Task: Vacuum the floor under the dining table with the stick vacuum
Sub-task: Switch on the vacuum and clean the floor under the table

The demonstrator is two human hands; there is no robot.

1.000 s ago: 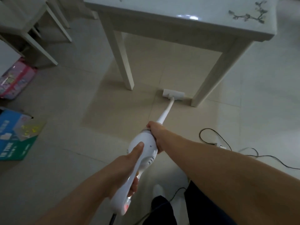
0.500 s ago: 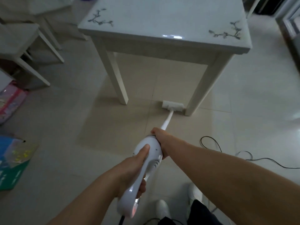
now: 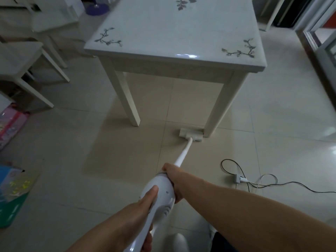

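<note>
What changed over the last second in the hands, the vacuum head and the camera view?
The view tilted up, so more of the dining table top shows. The vacuum head stayed on the floor beside the near right table leg, barely shifting. Nothing was let go: the left hand holds the stick vacuum at the handle and the right hand grips its body, as before.

My left hand is wrapped around the rear handle of the stick vacuum, thumb laid along the top of the white body, forearm coming up from below. My right hand grips further forward where the body narrows into the tube, fingers curled under it, arm stretched out nearly straight from the lower right.
</note>
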